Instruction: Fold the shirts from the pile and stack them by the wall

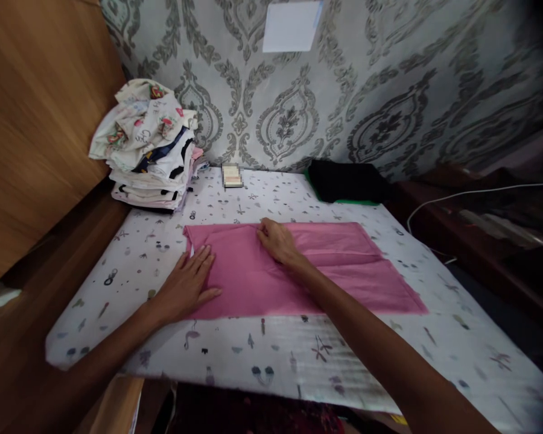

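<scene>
A pink garment (244, 271) lies spread sideways over the white patterned cover, its two leg-like ends pointing right. My left hand (187, 286) rests flat on its left end, fingers apart. Near the middle of its far edge, my right hand (276, 241) has its fingers curled together against the cloth. Whether a fold of the pink fabric is pinched between those fingers is hidden.
A tall stack of folded clothes (149, 150) stands at the back left beside a wooden panel (40, 108). A small box (232, 175) and folded black cloth (348, 181) lie near the wall. A white cable (470, 193) hangs at the right.
</scene>
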`<state>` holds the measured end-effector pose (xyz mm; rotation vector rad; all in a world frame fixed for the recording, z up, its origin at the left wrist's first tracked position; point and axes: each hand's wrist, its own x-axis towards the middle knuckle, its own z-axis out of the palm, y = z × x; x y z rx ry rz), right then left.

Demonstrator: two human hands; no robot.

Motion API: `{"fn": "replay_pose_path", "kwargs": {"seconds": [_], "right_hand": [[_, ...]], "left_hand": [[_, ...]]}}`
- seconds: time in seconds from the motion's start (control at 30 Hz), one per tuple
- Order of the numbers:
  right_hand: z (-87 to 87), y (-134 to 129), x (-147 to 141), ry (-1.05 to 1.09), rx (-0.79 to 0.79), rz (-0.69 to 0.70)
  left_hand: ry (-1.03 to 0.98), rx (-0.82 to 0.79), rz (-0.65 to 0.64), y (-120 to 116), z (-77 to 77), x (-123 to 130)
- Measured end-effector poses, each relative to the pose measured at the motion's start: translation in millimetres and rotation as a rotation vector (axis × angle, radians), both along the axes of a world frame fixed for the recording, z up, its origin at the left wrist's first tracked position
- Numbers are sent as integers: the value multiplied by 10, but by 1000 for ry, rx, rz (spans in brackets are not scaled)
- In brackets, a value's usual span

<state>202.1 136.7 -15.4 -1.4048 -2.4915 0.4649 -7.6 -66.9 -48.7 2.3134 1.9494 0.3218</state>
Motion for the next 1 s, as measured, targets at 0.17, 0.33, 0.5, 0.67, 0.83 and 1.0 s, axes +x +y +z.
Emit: {"fn": "replay_pose_path", "kwargs": {"seconds": [0.17, 0.33, 0.5, 0.67, 0.83, 1.0], "right_hand": [[-19, -155, -88, 79, 238, 99], [-87, -388, -232, 78, 231, 526], [40, -768, -315, 56, 208, 457], [206, -1485, -393, 17, 189, 806], [136, -1862, -499, -92, 221, 837], [94, -1911, -560, -108, 298, 825]], "left_hand": [[12, -43, 9, 11, 55, 38], [-6, -97, 78, 64, 152, -54], [-216, 74, 232, 388, 268, -551], [-287, 31, 397, 855, 236, -973], [-269, -31, 436, 1051, 193, -986], [-381, -108, 477, 1116, 243, -950]]}}
